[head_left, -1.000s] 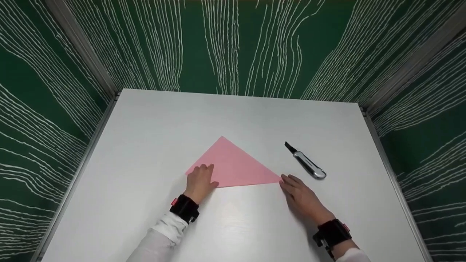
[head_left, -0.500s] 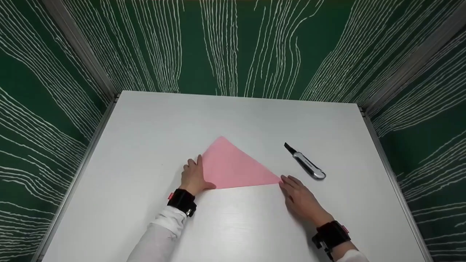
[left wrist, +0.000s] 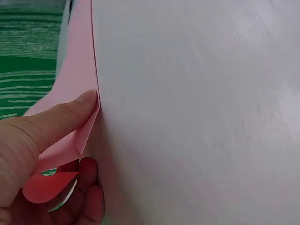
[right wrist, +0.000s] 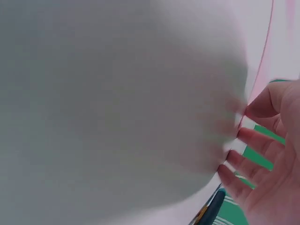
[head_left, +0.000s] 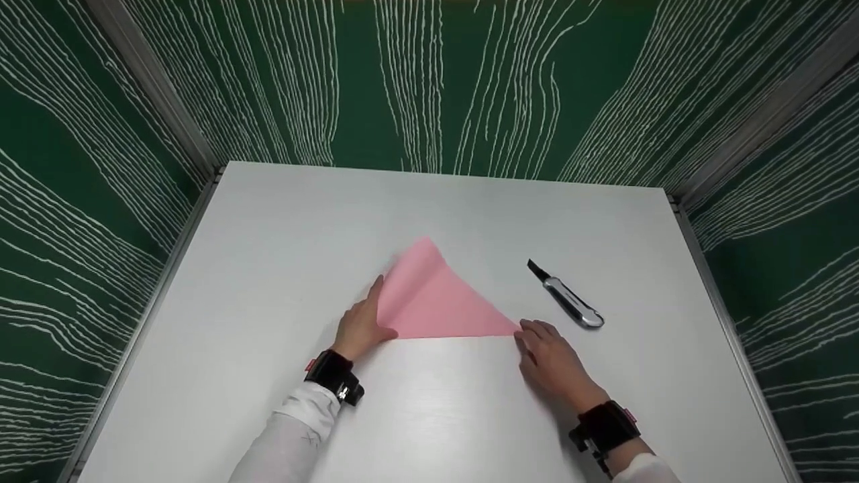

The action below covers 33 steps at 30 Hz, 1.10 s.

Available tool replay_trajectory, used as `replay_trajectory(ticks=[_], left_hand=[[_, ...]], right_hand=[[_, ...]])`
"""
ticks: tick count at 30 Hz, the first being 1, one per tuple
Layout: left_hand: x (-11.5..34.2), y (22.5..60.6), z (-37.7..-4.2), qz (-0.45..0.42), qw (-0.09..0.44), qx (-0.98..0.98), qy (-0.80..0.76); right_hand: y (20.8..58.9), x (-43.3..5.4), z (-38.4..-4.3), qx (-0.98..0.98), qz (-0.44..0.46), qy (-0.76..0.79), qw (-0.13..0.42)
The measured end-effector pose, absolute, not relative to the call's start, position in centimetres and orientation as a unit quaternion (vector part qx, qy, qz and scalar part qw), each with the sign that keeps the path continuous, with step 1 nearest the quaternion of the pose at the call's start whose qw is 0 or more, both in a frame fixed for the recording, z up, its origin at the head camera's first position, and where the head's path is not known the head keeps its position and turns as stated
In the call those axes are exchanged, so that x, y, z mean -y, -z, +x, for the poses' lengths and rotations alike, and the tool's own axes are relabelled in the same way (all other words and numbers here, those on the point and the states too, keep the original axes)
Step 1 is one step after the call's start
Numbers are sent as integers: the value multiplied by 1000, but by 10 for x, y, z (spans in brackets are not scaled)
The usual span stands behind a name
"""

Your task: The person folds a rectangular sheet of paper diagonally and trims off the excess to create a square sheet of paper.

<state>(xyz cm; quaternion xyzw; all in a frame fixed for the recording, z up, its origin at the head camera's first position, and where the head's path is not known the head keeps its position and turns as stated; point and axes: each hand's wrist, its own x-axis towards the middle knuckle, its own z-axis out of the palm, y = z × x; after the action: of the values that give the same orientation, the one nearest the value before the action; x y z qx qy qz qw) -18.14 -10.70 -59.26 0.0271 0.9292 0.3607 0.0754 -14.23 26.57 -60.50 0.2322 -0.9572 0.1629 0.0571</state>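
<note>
A sheet of pink paper (head_left: 443,308), folded into a triangle, lies on the white table with its left part lifted and bowed. My left hand (head_left: 360,329) grips it at the left end. In the left wrist view the thumb (left wrist: 70,117) presses on the paper near its folded edge, and the other fingers curl behind and below, where a loose flap (left wrist: 49,187) curls over. At the right corner my right hand (head_left: 551,359) pinches the tip of the paper between thumb and forefinger, the other fingertips (right wrist: 227,173) down on the table.
A utility knife (head_left: 570,298) with a grey and black handle lies beyond my right hand, its dark blade pointing up and left. The white table (head_left: 302,221) is bounded by metal rails and green walls with white wavy lines.
My left hand has gone from lying over the paper's left corner to gripping its left end. That part of the paper has risen and bent towards the right. My right hand stays at its corner.
</note>
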Motion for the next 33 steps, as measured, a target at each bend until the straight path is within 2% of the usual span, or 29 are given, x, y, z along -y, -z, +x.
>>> replay_trajectory(ticks=[5, 8, 18, 27, 33], left_hand=[[108, 596, -185, 41, 69, -905, -418], [107, 593, -187, 56, 71, -896, -435], [97, 574, -191, 129, 66, -883, -446], [87, 559, -195, 190, 41, -884, -426], [87, 559, -195, 147, 1, -876, -460]], right_hand=[[603, -251, -146, 955, 216, -171, 113], [599, -243, -149, 949, 210, -197, 127], [569, -223, -180, 902, 116, -416, 16], [544, -213, -207, 830, 71, -553, 24], [539, -208, -211, 811, 49, -582, 43]])
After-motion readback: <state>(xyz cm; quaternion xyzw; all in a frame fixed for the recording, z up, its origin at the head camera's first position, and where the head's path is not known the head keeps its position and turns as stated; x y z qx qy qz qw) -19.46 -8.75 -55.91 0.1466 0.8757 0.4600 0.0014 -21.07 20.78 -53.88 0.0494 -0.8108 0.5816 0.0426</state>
